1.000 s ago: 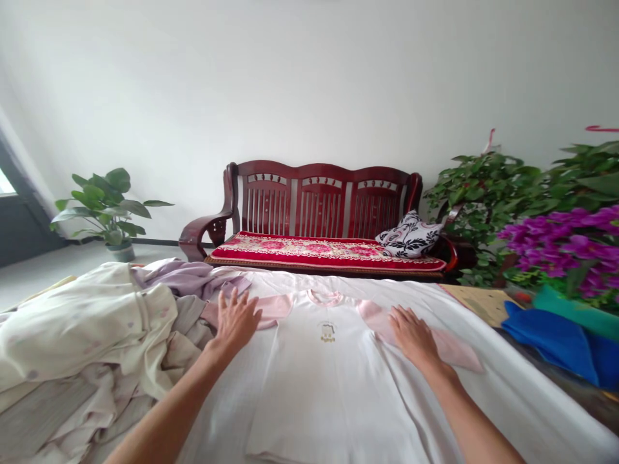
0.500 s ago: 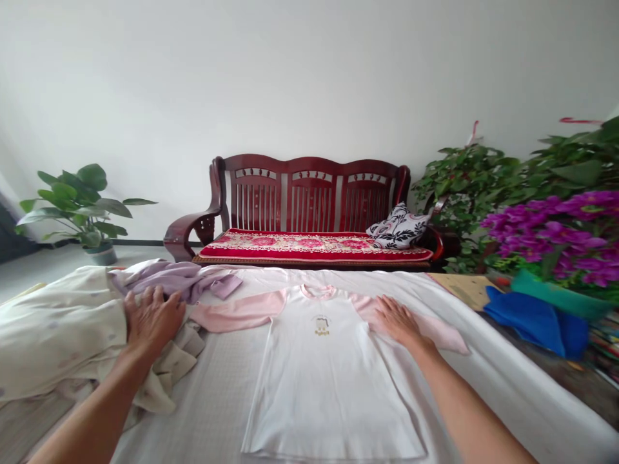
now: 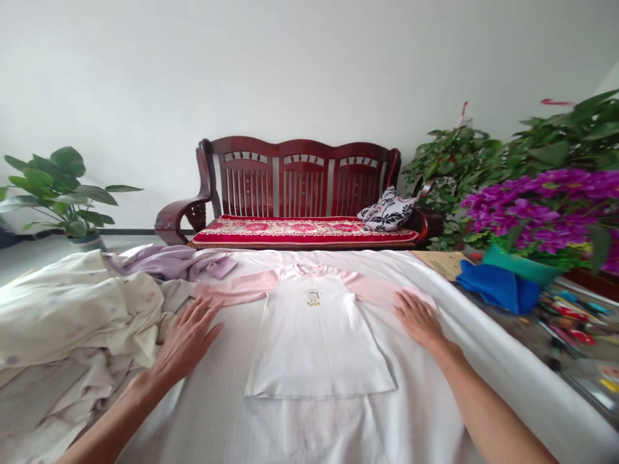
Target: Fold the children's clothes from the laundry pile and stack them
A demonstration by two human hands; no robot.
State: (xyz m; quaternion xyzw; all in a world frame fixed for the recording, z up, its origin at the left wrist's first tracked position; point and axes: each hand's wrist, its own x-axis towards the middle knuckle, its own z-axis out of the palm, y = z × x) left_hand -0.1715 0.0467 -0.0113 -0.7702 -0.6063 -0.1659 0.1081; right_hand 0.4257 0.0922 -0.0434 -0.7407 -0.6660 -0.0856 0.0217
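White shirt (image 3: 319, 348) with pink sleeves lies flat, front up, on a white sheet (image 3: 213, 406), between the two hands, its hem toward the person and its collar (image 3: 294, 269) pointing away. Its body runs straight ahead, while the sleeves stretch crosswise, one to each side. The left hand (image 3: 186, 338) is spread wide, thumb apart, grasping nothing; its fingertips sit at the end of one sleeve (image 3: 244, 287), though I cannot tell whether they press it. From there the shirt's body lies to the right. The right hand (image 3: 420, 320) is nearer: flat, fingers straight, it covers the other sleeve (image 3: 377, 290) toward its cuff, the shirt's body off to its left. Beside the left hand is a rumpled clothes heap (image 3: 87, 309); past the sheet's right edge, a blue cloth (image 3: 498, 288). Beyond stands a dark red bench (image 3: 246, 187) with a patterned cushion (image 3: 389, 211).
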